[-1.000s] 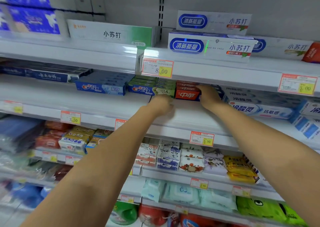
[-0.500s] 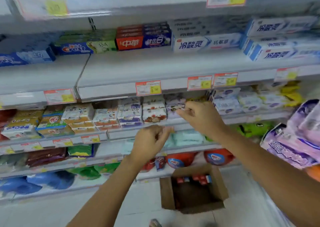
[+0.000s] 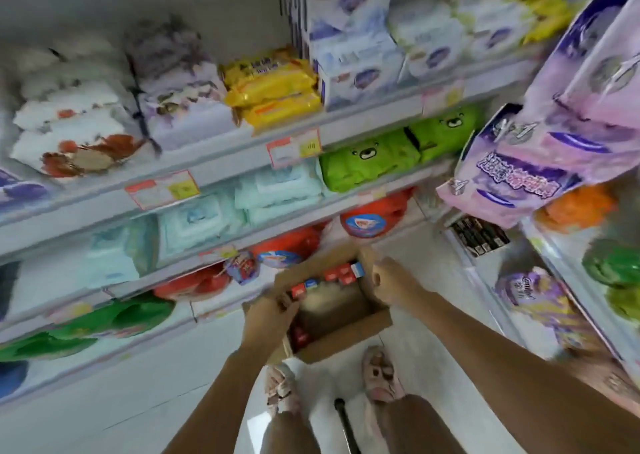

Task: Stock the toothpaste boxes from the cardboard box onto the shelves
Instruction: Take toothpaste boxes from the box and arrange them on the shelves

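Observation:
An open cardboard box [image 3: 349, 335] stands on the floor in front of my feet. Red and blue toothpaste boxes [image 3: 341, 273] lie along its far side, and more red ones [image 3: 299, 334] sit by its left wall. My left hand [image 3: 268, 315] reaches down to the box's left rim with its fingers curled beside a red toothpaste box; the blur hides whether it grips anything. Over the right wall hangs my right hand [image 3: 391, 283], loosely curled, with nothing in it. The toothpaste shelves are out of view.
Shelves [image 3: 221, 173] ahead hold wipe packs, yellow packs [image 3: 273, 93], green packs [image 3: 367, 159] and red bottles [image 3: 370, 219] at the bottom. A rack at the right carries purple bags [image 3: 540, 162]. My feet in slippers [image 3: 381, 374] stand on the white floor behind the box.
My head has tilted from the toothpaste shelf down to the floor. Both hands left the shelf and dropped to the cardboard box's rim.

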The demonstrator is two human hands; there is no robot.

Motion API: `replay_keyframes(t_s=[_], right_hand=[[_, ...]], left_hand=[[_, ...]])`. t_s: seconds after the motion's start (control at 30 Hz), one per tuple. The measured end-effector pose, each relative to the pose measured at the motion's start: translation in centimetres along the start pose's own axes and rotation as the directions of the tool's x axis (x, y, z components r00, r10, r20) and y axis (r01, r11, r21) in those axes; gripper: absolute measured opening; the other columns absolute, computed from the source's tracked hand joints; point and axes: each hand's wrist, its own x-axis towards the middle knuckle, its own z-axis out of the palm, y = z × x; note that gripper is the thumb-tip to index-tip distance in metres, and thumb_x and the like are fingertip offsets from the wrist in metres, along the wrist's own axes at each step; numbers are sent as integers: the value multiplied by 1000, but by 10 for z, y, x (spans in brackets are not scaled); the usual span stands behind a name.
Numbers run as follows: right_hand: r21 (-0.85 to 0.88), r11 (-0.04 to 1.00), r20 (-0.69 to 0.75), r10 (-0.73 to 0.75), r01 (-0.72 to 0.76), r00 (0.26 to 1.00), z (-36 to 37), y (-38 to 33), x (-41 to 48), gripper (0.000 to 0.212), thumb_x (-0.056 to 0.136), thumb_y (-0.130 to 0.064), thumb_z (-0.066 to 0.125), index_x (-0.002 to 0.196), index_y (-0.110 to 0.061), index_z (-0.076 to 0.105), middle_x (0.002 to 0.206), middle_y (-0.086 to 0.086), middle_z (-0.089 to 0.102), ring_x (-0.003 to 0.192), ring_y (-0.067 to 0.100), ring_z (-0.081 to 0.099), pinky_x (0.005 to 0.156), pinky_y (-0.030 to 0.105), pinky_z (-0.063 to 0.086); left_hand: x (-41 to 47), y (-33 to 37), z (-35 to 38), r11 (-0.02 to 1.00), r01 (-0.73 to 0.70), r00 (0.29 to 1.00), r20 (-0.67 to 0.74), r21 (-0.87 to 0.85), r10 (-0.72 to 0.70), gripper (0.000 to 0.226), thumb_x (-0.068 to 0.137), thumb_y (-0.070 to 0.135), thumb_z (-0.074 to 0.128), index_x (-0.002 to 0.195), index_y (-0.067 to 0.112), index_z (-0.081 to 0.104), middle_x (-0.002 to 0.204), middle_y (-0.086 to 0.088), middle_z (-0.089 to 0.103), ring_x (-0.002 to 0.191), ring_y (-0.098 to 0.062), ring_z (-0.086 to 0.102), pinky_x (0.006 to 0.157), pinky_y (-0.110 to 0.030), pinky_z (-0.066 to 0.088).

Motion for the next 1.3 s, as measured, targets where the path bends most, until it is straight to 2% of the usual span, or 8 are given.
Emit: replay_keyframes(t_s=[0.13,0.3,0.47,0.57,0.77,1.0,1.17,1.3], right_hand=[[28,995,-6,92,-92,996,76,55,59,16,83,-8,62,85,-20,50,89,1,58,77,15,58,75,29,53],[-67,995,-89,67,-73,994,159,104,132,61,83,-18,64,136,-25,33,125,1,50,112,22,55,93,39,52],[-81,996,-90,-27,20,996,208,129,191,62,89,-17,56,143,-27,25,137,3,43,128,26,43,109,48,37],[-208,971,-86,-138,118,987,221,130,215,67,86,-4,59,145,-17,30,149,6,32,141,28,23,117,40,20],[-343,926,-106,-202,155,974,249,134,249,77,82,-6,63,149,-15,25,151,8,31,142,30,22,117,42,21],[-589,802,-163,-239,100,957,258,134,262,41,92,-19,51,132,-10,46,140,14,36,131,35,31,112,47,19],[-592,783,-42,-269,193,962,258,138,249,56,85,-15,62,136,-14,40,144,9,39,145,31,13,118,48,-2],[-523,806,40,-303,278,952,243,133,221,71,76,-28,74,136,-18,36,144,9,41,142,28,23,119,48,8]], left_hand=[[48,-56,62,995,37,997,71,94,-43,10,87,25,64,79,20,60,93,3,62,91,-15,57,75,-23,37],[102,-129,131,987,71,994,68,144,-81,10,86,27,64,92,24,56,109,2,55,98,-15,53,80,-24,40],[137,-193,176,977,73,997,-23,202,-70,47,84,39,27,108,12,56,120,-8,50,111,-30,50,97,-42,44],[149,-215,193,948,53,997,-65,314,-34,38,85,18,48,120,5,55,134,-19,41,119,-38,43,98,-45,41],[152,-225,210,978,41,987,-163,207,-6,33,80,2,59,113,7,61,144,-17,31,125,-35,41,95,-41,44],[152,-225,218,988,7,959,-280,152,37,21,83,0,55,101,2,66,142,-20,36,126,-35,39,98,-35,39],[148,-219,213,990,99,978,-195,104,-77,29,84,3,58,112,7,64,152,-12,23,138,-23,28,103,-29,35],[135,-199,199,978,197,980,-22,72,-196,57,81,11,69,133,9,48,154,-13,20,144,-21,17,112,-30,27]])
